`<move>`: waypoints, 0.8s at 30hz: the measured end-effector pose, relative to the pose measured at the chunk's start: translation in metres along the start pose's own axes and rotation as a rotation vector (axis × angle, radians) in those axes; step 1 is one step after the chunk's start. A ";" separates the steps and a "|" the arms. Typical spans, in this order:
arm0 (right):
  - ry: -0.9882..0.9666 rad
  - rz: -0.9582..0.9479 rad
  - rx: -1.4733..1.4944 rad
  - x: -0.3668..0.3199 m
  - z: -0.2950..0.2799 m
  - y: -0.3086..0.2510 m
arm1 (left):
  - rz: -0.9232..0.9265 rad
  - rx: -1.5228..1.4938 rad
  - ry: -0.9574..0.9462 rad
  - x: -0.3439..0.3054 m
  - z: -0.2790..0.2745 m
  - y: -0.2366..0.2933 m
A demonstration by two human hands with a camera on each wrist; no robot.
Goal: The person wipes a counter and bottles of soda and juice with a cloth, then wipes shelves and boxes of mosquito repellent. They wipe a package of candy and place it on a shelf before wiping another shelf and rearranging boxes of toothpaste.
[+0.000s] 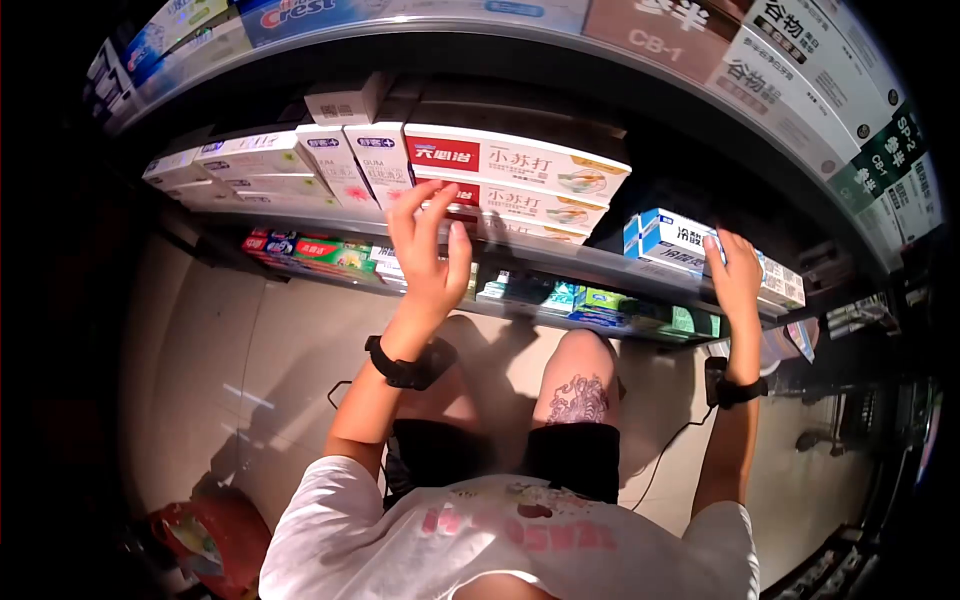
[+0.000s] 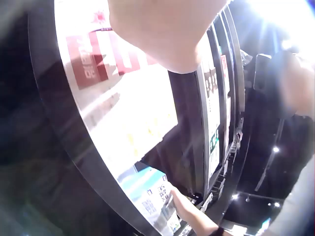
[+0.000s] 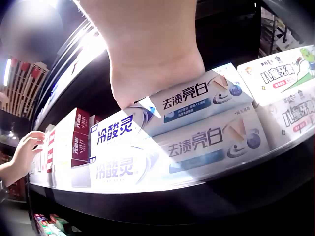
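Note:
In the head view, my left hand (image 1: 428,255) hovers in front of the stacked red-and-white toothpaste boxes (image 1: 540,165), its fingers loosely bent and holding nothing. Its fingertips overlap the left ends of those boxes. To the right, my right hand (image 1: 738,280) rests over the blue-and-white toothpaste boxes (image 1: 672,240), which are stacked two high. Seen from the right wrist, the hand (image 3: 157,73) covers part of the upper toothpaste box (image 3: 197,98), and its fingers are hidden behind it. The left wrist view shows fairly straight fingers (image 2: 179,199) at the end of the blue-topped box (image 2: 145,182).
White gum-care toothpaste boxes (image 1: 350,165) stand left of the red-and-white stack. Children's toothpaste boxes (image 3: 278,73) sit right of the blue ones. An upper shelf (image 1: 480,30) overhangs, and a lower shelf (image 1: 600,305) holds more boxes. A red container (image 1: 215,540) is on the floor.

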State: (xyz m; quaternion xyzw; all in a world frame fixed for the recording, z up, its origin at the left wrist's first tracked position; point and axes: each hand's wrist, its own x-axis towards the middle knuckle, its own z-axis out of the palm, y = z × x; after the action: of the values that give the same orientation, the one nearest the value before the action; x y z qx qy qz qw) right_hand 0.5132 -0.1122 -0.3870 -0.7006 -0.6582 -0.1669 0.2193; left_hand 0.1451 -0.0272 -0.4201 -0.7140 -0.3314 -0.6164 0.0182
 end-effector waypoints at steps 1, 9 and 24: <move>-0.024 0.056 -0.013 0.001 -0.001 -0.003 | -0.014 -0.001 0.020 0.002 -0.002 -0.011; 0.048 0.197 -0.031 0.007 0.007 -0.007 | -0.187 -0.203 -0.050 -0.015 -0.006 -0.039; -0.155 0.229 -0.155 0.010 -0.001 -0.011 | -0.307 -0.146 -0.179 -0.023 -0.008 -0.035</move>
State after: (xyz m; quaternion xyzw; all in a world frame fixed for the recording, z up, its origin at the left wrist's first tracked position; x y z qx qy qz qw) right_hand 0.5027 -0.1035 -0.3797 -0.7968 -0.5739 -0.1366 0.1305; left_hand 0.1204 -0.0140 -0.4515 -0.7066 -0.3910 -0.5684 -0.1576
